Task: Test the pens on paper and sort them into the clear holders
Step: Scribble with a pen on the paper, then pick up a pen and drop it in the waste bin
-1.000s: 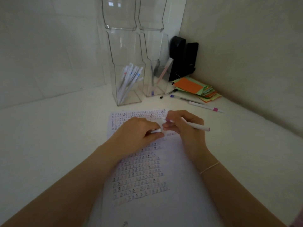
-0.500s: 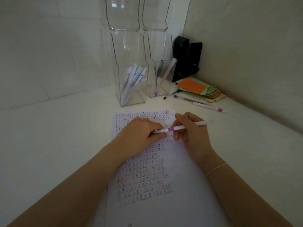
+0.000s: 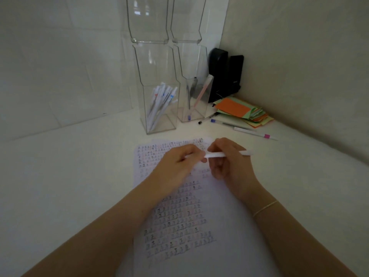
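- Holding a white pen point(image 3: 223, 154) level above the paper point(image 3: 199, 246), I see my right hand point(image 3: 229, 164) pinching its barrel.
- My left hand point(image 3: 179, 162) has its grip curled on the pen's near end.
- Two clear holders point(image 3: 157, 108) stand behind on the surface point(image 3: 69, 176), pens inside.

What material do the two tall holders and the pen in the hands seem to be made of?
The two tall holders: probably clear rigid plastic such as acrylic, glossy; the pens inside show through and the edges catch light. The white pen held by both hands: likely smooth plastic, an even white barrel; blur hides finer detail.
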Motion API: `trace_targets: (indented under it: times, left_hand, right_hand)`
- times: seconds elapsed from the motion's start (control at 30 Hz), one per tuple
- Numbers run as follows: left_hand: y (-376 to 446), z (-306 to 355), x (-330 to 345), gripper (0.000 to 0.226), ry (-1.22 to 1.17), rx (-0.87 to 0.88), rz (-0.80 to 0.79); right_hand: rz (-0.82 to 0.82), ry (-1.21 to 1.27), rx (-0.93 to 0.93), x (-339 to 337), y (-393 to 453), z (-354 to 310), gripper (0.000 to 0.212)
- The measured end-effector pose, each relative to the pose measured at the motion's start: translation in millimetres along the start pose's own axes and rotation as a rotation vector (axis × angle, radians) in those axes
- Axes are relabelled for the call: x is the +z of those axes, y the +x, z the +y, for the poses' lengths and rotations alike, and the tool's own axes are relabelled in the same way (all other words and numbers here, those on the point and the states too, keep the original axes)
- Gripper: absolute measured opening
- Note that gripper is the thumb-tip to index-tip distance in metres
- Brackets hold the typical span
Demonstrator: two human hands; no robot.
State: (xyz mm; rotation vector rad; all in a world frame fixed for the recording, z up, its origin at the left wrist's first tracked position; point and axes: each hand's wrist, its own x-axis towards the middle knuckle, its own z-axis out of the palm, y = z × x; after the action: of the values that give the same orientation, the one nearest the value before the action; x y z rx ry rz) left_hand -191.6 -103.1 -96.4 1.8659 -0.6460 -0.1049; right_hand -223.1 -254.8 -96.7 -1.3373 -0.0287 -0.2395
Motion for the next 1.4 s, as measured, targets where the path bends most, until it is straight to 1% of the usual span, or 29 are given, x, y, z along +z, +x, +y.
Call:
trace_targets:
  times: [0.03,0.07,0.13,0.2,0.3,0.4,0.43,0.5,0.57,0.63,0.7,0.77,0.87,0.93,1.0,1.1,1.13,1.17,1.23,1.3,1.33,1.4]
  left_hand:
    - [0.8,2.7,1.6,0.033,-0.09,-0.062,0.057]
    - [0.8,5.6,4.0,0.039,-0.121,-0.094,0.115]
    - [-2.2,11.8,9.8,0.043,-0.094,-0.089,0.195]
    - [-5.3,15.6,14.1,0.045,-0.081,-0.083,0.224]
    - [-5.0,12.5,15.7,0.045,-0.078,-0.094,0.236]
    - [1.7,9.6,11.9,0.041,-0.053,-0.087,0.256]
    - [4.6,7.8,10.3,0.038,-0.002,-0.082,0.249]
    - [8.6,3.9,6.9,0.031,0.106,-0.081,0.232]
    - [9.6,4.2,4.0,0.025,0.18,-0.085,0.267]
    - [8.5,14.2,2.7,0.018,0.205,-0.043,0.331]
    - [8.5,30.4,7.5,0.013,0.272,0.041,0.305]
    - [8.7,49.8,26.9,0.01,0.344,0.146,0.206]
    - [4.1,74.7,81.0,0.014,0.395,0.283,0.069]
    - [-3.0,86.6,125.4,0.014,0.417,0.364,-0.02]
    - [-9.7,93.9,167.3,0.013,0.437,0.439,-0.108]
    - [-19.8,105.6,225.1,0.013,0.458,0.511,-0.232]
    - [-22.5,108.8,241.8,0.013,0.475,0.535,-0.257]
    - [-24.9,111.5,256.5,0.013,0.506,0.561,-0.27]
    - [-27.4,113.9,278.5,0.013,0.606,0.612,-0.283]
    - [-28.1,114.1,289.1,0.012,0.675,0.647,-0.262]
    - [-28.6,114.2,291.1,0.011,0.692,0.662,-0.244]
    - [-29.6,112.7,292.2,0.009,0.727,0.696,-0.219]
  right_hand:
    - [-0.005,-0.067,-0.028,1.9,-1.9,-0.1,0.026]
    - [-0.007,-0.094,-0.048,5.0,-3.8,-0.9,0.023]
    - [-0.012,-0.067,-0.099,11.4,-7.9,-3.8,0.022]
    - [-0.025,-0.047,-0.143,16.0,-10.5,-6.1,0.019]
    - [-0.054,-0.081,-0.151,19.8,-12.4,-6.9,0.019]
    - [-0.01,-0.172,-0.158,23.6,-13.8,-7.4,0.024]
    - [0.003,-0.222,-0.157,24.9,-14.7,-7.0,0.023]
    - [0.008,-0.269,-0.158,25.6,-17.2,-8.5,0.012]
    - [0.029,-0.225,-0.138,19.8,-20.4,-19.5,0.012]
    - [0.056,-0.2,-0.148,3.5,-26.8,-37.6,0.013]
    - [0.1,-0.282,-0.177,-23.7,-38.5,-55.6,0.012]
    - [0.201,-0.44,-0.22,-59.6,-58.9,-68.0,0.013]
    - [0.473,-0.641,-0.293,-112.4,-105.9,-73.0,0.012]
    - [0.678,-0.673,-0.323,-141.9,-145.5,-72.6,0.007]
    - [0.872,-0.659,-0.337,-167.9,-186.8,-69.2,0.013]
    - [1.084,-0.715,-0.22,-208.9,-246.0,-45.3,0.023]
    - [1.118,-0.773,-0.138,-221.9,-264.3,-31.5,0.025]
    - [1.114,-0.833,-0.014,-233.2,-281.1,-16.4,0.024]
    - [1.02,-0.87,0.307,-252.4,-310.5,17.4,0.018]
    - [0.908,-0.797,0.602,-267.1,-332.0,52.0,0.021]
    - [0.863,-0.756,0.712,-272.9,-340.3,67.4,0.02]
    - [0.821,-0.689,0.867,-278.1,-350.6,86.4,0.011]
